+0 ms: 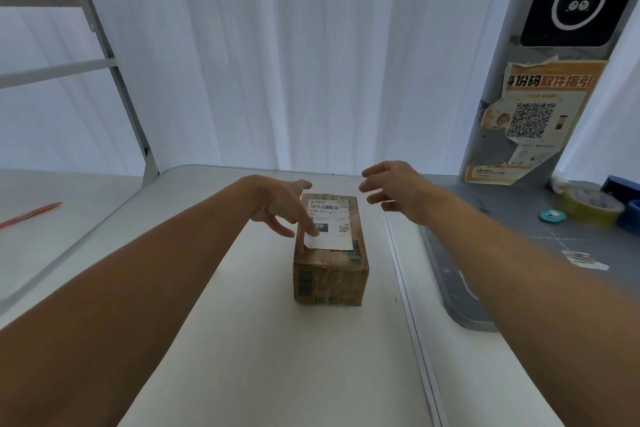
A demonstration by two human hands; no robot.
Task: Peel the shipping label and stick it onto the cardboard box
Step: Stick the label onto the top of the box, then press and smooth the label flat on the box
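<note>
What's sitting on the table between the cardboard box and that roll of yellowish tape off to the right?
Nothing solid. In the head view, between the cardboard box and the tape roll there is only bare white table, the seam, then grey mat. The right hand hovers above.

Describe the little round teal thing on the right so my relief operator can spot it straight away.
Start at the grey mat that lies right of the white table. Near its far right end sits a roll of yellowish tape, and the small teal disc lies just left of it. It is flat, far smaller than the roll, and the only teal item there.
</note>
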